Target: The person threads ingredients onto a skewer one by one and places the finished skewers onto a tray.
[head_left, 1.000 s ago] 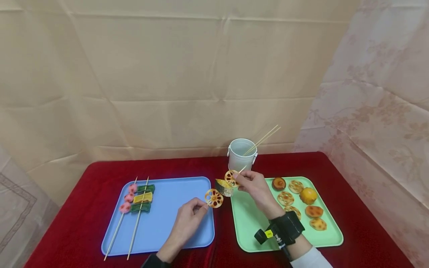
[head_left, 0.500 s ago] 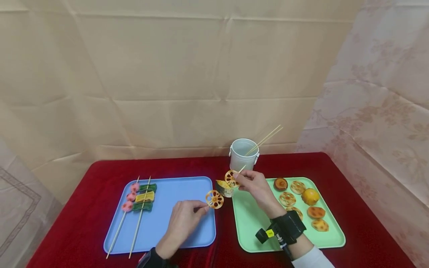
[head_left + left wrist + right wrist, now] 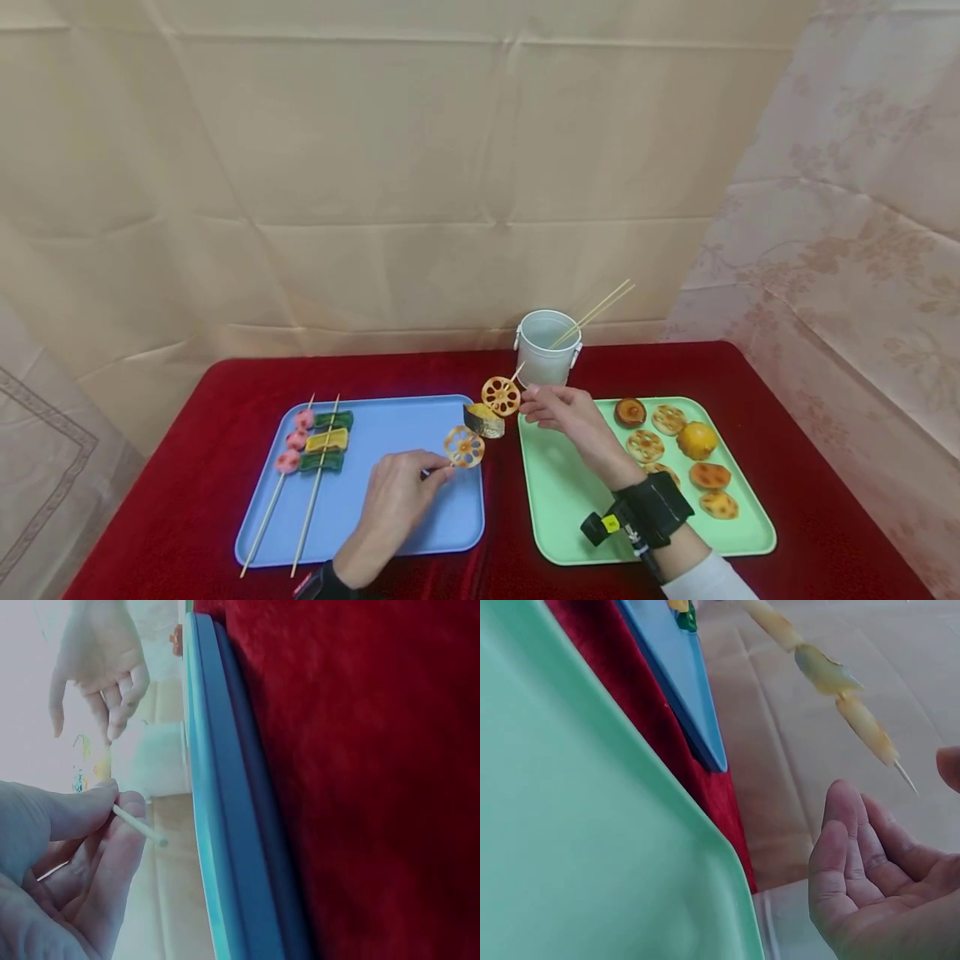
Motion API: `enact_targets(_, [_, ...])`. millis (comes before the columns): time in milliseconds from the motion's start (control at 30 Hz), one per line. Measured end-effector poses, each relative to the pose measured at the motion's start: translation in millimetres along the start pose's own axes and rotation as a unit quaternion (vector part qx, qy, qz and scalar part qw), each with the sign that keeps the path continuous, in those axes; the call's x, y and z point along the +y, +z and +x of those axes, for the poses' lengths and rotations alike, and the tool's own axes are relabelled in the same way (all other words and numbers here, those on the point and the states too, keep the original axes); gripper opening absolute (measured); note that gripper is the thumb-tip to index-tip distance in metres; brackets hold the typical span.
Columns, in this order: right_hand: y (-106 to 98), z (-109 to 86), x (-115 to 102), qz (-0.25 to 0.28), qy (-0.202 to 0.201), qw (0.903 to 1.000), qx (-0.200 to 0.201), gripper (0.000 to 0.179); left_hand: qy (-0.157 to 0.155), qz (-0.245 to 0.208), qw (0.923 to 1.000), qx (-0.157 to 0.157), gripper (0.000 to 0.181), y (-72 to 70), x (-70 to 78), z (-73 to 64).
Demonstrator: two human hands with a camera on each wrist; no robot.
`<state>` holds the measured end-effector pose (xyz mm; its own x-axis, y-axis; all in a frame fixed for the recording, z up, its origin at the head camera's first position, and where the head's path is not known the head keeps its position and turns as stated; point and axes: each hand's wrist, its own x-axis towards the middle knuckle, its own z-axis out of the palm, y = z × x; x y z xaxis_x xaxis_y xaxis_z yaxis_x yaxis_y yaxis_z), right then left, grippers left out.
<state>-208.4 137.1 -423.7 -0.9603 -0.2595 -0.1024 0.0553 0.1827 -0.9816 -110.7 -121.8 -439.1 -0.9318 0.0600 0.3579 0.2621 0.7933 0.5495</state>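
My left hand [image 3: 401, 496] pinches the lower end of a skewer between thumb and fingers, above the blue tray. In the left wrist view the blunt stick end [image 3: 142, 826] pokes out past the fingertips. Threaded on the skewer are a lotus root slice [image 3: 464, 447], a pumpkin wedge [image 3: 484, 421] with dark rind, and a second lotus root slice [image 3: 501, 396] near the pointed tip. My right hand [image 3: 573, 421] is just right of the upper slice, its fingers loosely bent. The right wrist view shows this hand [image 3: 885, 877] apart from the skewer, with nothing between thumb and fingers.
On the blue tray [image 3: 405, 408] lie a pink skewer [image 3: 296, 440] and a green-and-yellow skewer [image 3: 325, 442]. A green tray [image 3: 555, 533] carries several toy food pieces, among them a mushroom [image 3: 630, 412] and a yellow ball [image 3: 697, 441]. Behind stands a white bucket [image 3: 543, 367] with thin sticks.
The right hand has let go of the upper lotus root slice. The left hand has moved slightly left, carrying the skewer away from the right fingers.
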Motion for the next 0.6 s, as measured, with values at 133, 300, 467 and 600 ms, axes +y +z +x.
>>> enact_targets(133, [-2,-2.6,-3,0.006,-0.004,1.0000,0.006,0.051,-0.015,0.004,0.9998,-0.010,0.008,-6.6,-5.0,-1.9])
enact_targets(300, [-4,-6.9,-9,-0.033,-0.024,0.9992,0.006,0.046,-0.031,0.014,0.9993,-0.016,0.008,-16.9,-13.2,-5.3])
enact_targets(467, [-7,-8.8,-11,-0.061,-0.040,0.9972,0.015,0.043,-0.056,0.017,0.9981,-0.017,0.008,-24.2,-20.8,-8.7])
enact_targets(600, [-9,-8.3,-11,-0.061,-0.041,0.9970,0.021,0.043,-0.081,0.028,0.9958,-0.031,0.009,-31.2,-27.9,-11.4])
